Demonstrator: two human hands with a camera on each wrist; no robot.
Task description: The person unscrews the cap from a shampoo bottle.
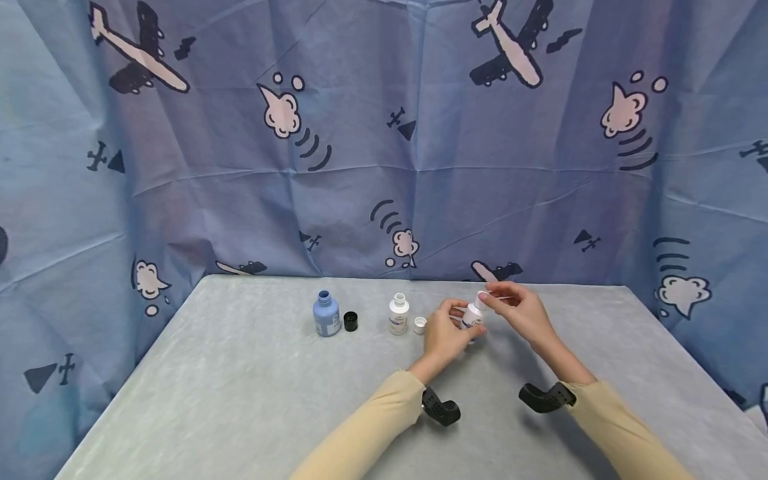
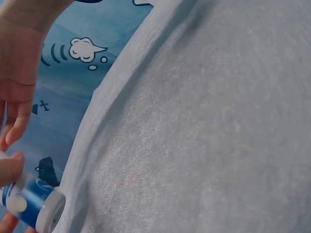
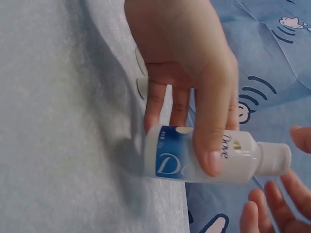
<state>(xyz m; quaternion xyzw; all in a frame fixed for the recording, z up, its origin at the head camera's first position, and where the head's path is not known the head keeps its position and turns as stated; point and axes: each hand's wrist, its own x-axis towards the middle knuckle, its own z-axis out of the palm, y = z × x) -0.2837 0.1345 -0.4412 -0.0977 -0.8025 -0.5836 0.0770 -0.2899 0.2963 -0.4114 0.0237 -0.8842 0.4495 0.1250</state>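
Observation:
My left hand (image 1: 447,335) grips a small white Dove bottle (image 3: 194,155) with a blue label band, thumb on the front and fingers behind. The bottle is tilted above the table, and its white cap (image 3: 274,158) is on. Around that cap, the right hand (image 1: 521,312) has its thumb and fingers spread; in the right wrist view the thumb stands apart from the cap and a fingertip is close under it. Left of the hands stand an uncapped white bottle (image 1: 399,316) beside a loose white cap (image 1: 420,325), and an uncapped blue bottle (image 1: 327,316) beside a black cap (image 1: 351,321).
A pale grey cloth covers the table (image 1: 240,400). Behind it hangs a blue curtain (image 1: 360,133) printed with planes and clouds. Black camera mounts (image 1: 441,408) sit on both wrists, over beige sleeves (image 1: 366,427).

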